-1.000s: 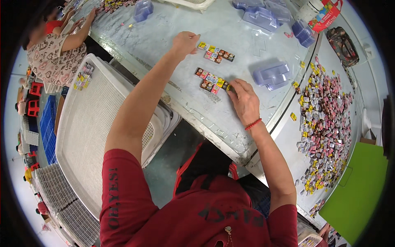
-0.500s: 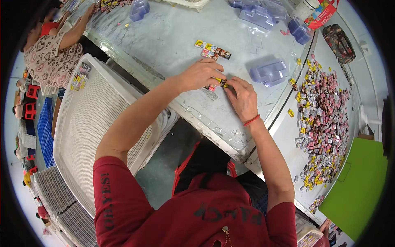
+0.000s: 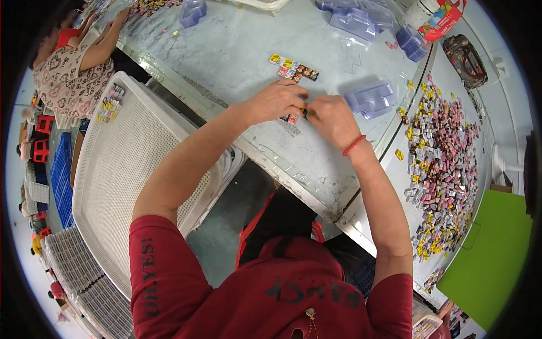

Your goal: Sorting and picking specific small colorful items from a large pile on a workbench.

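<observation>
On the glossy table, a short row of small, brightly printed rectangular pieces lies partly covered by my fingers. My left hand curls over its far side, fingers bent and closed on the pieces. From the right, my right hand meets it with fingers pinched together at the row's end; whatever lies between those fingertips is hidden. Just beyond my left hand sits a stepped block of similar pieces in yellow, pink and dark brown. To the right of my hands stands a clear bluish plastic tray with a stepped outline.
A large heap of loose pieces covers the right-hand table. More clear trays are stacked at the far side. A white perforated basket stands at my left, with a few pieces in it. A co-worker sits at the far left.
My right hand has turned and shifted up against my left fingertips, covering the end of the row. My left hand has hardly moved.
</observation>
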The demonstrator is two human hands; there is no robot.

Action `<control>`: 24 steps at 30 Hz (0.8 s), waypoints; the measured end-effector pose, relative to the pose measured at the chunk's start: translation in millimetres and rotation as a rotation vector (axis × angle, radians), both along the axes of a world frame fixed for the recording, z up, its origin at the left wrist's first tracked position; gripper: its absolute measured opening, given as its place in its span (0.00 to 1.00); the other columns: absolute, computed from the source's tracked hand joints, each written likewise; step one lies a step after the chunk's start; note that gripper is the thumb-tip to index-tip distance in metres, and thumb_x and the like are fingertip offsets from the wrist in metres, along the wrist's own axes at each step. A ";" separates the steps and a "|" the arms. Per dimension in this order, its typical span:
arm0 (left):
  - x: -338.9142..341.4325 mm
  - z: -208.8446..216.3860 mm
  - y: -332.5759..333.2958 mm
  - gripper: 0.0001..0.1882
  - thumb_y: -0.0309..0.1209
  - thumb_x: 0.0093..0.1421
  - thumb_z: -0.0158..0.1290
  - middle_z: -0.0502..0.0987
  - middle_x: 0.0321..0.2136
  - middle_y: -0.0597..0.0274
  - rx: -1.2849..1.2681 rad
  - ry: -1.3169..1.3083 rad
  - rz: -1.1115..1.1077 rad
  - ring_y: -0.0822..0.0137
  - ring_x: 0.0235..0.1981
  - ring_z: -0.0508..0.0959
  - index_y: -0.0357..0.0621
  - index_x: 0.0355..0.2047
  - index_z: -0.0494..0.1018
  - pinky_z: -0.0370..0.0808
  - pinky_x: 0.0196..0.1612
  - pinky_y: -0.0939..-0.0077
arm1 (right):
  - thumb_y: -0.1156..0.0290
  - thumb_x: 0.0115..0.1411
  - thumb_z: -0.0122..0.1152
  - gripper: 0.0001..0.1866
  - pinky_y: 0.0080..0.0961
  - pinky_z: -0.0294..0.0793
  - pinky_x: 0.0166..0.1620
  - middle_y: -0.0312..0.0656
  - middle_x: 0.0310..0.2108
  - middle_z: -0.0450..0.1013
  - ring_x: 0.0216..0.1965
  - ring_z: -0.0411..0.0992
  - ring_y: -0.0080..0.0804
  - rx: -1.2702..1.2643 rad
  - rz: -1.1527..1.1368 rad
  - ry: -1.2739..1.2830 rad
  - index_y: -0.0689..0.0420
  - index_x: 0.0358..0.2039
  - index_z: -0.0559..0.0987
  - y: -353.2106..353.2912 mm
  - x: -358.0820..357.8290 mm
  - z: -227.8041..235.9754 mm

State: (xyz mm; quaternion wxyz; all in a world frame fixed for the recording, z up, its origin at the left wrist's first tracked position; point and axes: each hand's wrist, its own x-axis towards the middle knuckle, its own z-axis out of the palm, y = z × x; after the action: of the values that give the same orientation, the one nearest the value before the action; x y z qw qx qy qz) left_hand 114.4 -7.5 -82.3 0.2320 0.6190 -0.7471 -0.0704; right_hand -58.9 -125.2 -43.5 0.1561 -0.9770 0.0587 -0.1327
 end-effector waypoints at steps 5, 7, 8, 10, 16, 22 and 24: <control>-1.4 -0.8 3.6 0.11 0.38 0.53 0.57 0.74 0.46 0.67 -0.028 0.040 -0.002 0.60 0.49 0.69 0.56 0.38 0.80 0.66 0.55 0.64 | 0.75 0.50 0.62 0.08 0.35 0.74 0.33 0.46 0.31 0.75 0.29 0.74 0.47 0.275 -0.111 -0.093 0.61 0.32 0.78 -9.1 -10.6 13.7; -0.3 -1.2 3.5 0.11 0.38 0.53 0.57 0.74 0.46 0.67 -0.030 0.046 0.004 0.61 0.49 0.69 0.56 0.38 0.80 0.66 0.55 0.64 | 0.75 0.50 0.63 0.08 0.36 0.74 0.35 0.46 0.31 0.75 0.30 0.74 0.47 0.337 -0.128 -0.053 0.61 0.32 0.78 -0.4 -9.8 10.0; 0.0 -0.6 3.0 0.12 0.38 0.54 0.57 0.74 0.46 0.67 -0.017 0.033 0.000 0.61 0.49 0.69 0.56 0.38 0.80 0.66 0.55 0.65 | 0.75 0.50 0.63 0.08 0.36 0.74 0.35 0.46 0.31 0.75 0.30 0.74 0.47 0.336 -0.130 -0.053 0.61 0.32 0.78 2.5 -9.2 5.5; -0.7 0.0 1.2 0.12 0.38 0.54 0.57 0.74 0.46 0.67 -0.003 0.020 -0.007 0.61 0.49 0.69 0.56 0.39 0.80 0.66 0.55 0.65 | 0.74 0.49 0.63 0.08 0.37 0.74 0.35 0.47 0.30 0.75 0.31 0.75 0.47 0.148 -0.105 0.005 0.61 0.31 0.79 7.5 -7.6 -3.9; 0.1 -3.5 0.5 0.12 0.38 0.54 0.56 0.74 0.46 0.67 -0.043 0.016 0.000 0.62 0.49 0.69 0.52 0.38 0.81 0.65 0.55 0.67 | 0.74 0.48 0.62 0.04 0.38 0.75 0.37 0.47 0.28 0.75 0.33 0.75 0.47 -0.133 -0.130 0.141 0.61 0.25 0.80 17.1 5.2 -6.3; 0.8 -3.2 1.0 0.12 0.38 0.53 0.56 0.74 0.45 0.67 -0.052 0.017 -0.010 0.62 0.49 0.69 0.52 0.37 0.81 0.66 0.55 0.66 | 0.76 0.49 0.59 0.03 0.39 0.75 0.37 0.47 0.28 0.75 0.32 0.75 0.48 -0.187 -0.151 0.134 0.61 0.24 0.79 24.0 8.0 0.3; 0.6 -2.2 -0.8 0.12 0.38 0.53 0.56 0.74 0.45 0.67 -0.030 0.015 -0.012 0.62 0.49 0.69 0.52 0.37 0.81 0.66 0.55 0.67 | 0.76 0.49 0.59 0.03 0.39 0.75 0.38 0.48 0.28 0.75 0.33 0.75 0.48 -0.191 -0.164 0.145 0.61 0.23 0.79 25.6 8.6 0.0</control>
State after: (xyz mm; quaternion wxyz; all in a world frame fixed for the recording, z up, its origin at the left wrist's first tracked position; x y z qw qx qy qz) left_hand 115.0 -8.3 -84.5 0.2464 0.6105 -0.7499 -0.0650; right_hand -50.3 -99.6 -43.5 0.0463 -0.9864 0.1365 -0.0791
